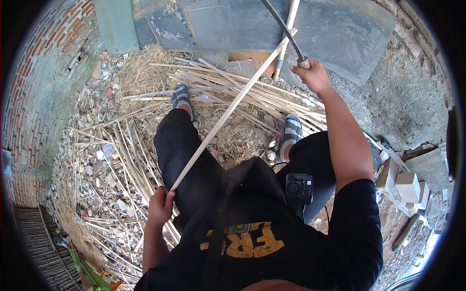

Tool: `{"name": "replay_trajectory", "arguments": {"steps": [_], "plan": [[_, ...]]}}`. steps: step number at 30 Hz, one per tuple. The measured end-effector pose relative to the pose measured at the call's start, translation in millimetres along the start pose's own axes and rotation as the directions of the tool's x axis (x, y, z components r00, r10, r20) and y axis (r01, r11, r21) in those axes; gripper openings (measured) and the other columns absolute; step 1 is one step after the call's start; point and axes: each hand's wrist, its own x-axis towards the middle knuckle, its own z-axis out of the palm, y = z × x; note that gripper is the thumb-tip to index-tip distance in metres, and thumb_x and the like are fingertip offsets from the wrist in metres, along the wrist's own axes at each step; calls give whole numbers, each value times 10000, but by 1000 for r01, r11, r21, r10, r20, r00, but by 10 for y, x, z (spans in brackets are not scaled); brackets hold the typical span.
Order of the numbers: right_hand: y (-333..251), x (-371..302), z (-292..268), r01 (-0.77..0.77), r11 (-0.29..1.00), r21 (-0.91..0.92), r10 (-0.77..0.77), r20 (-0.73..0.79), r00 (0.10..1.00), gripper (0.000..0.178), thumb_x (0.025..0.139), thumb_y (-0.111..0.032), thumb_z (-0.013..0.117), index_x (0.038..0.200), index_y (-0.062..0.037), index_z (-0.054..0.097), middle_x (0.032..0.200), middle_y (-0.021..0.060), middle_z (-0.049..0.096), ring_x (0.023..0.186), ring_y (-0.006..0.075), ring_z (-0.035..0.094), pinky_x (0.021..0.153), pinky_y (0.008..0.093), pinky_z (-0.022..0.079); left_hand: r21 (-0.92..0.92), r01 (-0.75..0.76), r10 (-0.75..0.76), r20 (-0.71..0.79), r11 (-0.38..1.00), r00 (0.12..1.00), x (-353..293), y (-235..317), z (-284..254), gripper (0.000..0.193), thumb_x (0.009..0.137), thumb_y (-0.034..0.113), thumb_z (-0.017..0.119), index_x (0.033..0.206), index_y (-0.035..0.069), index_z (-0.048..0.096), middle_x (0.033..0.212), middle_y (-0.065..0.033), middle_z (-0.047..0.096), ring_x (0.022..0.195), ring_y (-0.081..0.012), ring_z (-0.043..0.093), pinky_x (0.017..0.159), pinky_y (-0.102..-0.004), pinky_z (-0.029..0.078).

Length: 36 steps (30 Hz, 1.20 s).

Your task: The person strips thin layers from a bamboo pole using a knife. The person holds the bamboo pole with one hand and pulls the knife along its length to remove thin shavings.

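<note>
My left hand [160, 206], beside my left thigh, is closed round the lower end of a long pale bamboo strip [224, 116]. The strip slants up across my lap to the far right. My right hand [313, 76] reaches forward, gripping the handle of a long dark-bladed machete [282, 23]. Its blade points away and to the left, passing close to the strip's far end; I cannot tell whether they touch. Behind that end, a pale pole [287, 36] leans upward, with a bluish band near its foot.
Many bamboo strips [252, 95] lie between and beyond my feet, with another pile [127, 155] on the left. Rubble and straw cover the ground. Dark flat panels [340, 34] stand ahead. Pale blocks [407, 188] and a brush [407, 233] lie right; a brick wall [34, 87] rises left.
</note>
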Motion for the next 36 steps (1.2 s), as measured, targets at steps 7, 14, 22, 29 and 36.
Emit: {"name": "replay_trajectory", "arguments": {"steps": [7, 14, 22, 29, 36], "plan": [[45, -16, -32, 18, 1000, -4, -18, 32, 999, 355, 822, -355, 804, 875, -42, 646, 663, 7, 577, 581, 118, 527, 556, 314, 435, -12, -10, 10, -39, 1000, 999, 0, 125, 59, 385, 1024, 339, 561, 842, 0, 567, 626, -139, 586, 573, -268, 578, 588, -397, 458], [18, -60, -40, 66, 990, 121, -67, 1, 998, 306, 828, -293, 805, 809, -79, 587, 628, -21, 538, 548, 89, 489, 520, 276, 394, 57, 89, -88, -27, 994, 996, -48, 233, -57, 394, 1011, 363, 554, 849, 8, 605, 637, -191, 585, 619, -372, 616, 590, -442, 458], [-92, -123, -22, 50, 992, 115, -54, 35, 998, 287, 838, -265, 793, 803, -83, 574, 620, -28, 525, 539, 81, 477, 518, 269, 382, 120, 140, -130, -89, 983, 987, -110, 362, -14, 403, 1022, 379, 475, 971, 7, 621, 854, -262, 662, 845, -479, 644, 750, -538, 489], [-125, -155, 61, 87, 994, 69, -92, 77, 993, 280, 856, -251, 782, 779, -79, 574, 613, -31, 517, 540, 80, 460, 522, 286, 375, 213, 155, -136, -99, 965, 986, -56, 258, 96, 357, 1031, 350, 459, 1044, 19, 591, 993, -265, 663, 934, -472, 643, 816, -548, 492], [20, -94, 54, 128, 991, 48, -131, 78, 988, 263, 872, -210, 774, 789, -100, 550, 605, -53, 495, 502, 66, 442, 480, 263, 350, 211, 47, -50, 6, 976, 999, 11, 182, 10, 345, 1032, 343, 454, 1023, 19, 570, 926, -294, 654, 923, -481, 638, 805, -567, 483]]}}
